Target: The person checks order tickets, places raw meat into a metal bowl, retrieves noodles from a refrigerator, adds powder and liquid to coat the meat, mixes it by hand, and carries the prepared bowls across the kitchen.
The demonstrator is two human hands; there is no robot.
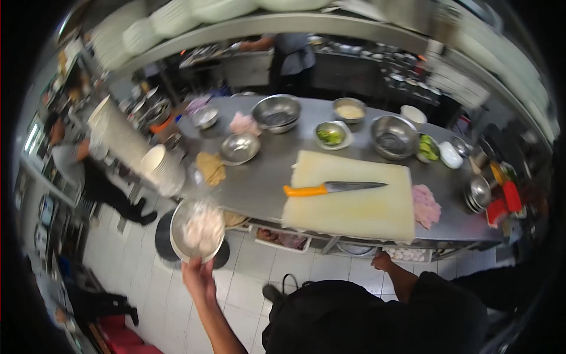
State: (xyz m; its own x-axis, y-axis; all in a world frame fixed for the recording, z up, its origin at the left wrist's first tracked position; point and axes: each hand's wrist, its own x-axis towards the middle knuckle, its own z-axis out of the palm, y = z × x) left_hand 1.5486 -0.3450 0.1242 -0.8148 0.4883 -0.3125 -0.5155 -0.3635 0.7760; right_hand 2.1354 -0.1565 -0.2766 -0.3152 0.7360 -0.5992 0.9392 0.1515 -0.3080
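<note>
My left hand (pixel 199 276) grips the near rim of a round bowl (pixel 175 231) that holds pale, flour-covered pieces (pixel 203 229). The bowl is held out in front of the table's left front edge, over the floor. My right hand (pixel 382 259) hangs near the front edge, close to a tray of white round items (pixel 408 255); its fingers are curled, and what they hold, if anything, is too small to tell. A knife with an orange handle (pixel 305 191) lies on the pale cutting board (pixel 348 218), its blade pointing right.
Metal bowls (pixel 240 148) stand along the steel table (pixel 259 177). Pink cloth (pixel 425 205) lies right of the board, a tan cloth (pixel 210 168) at the left. Stacked cups (pixel 159 168) stand far left. Other people (pixel 292 53) are behind the table and at the left.
</note>
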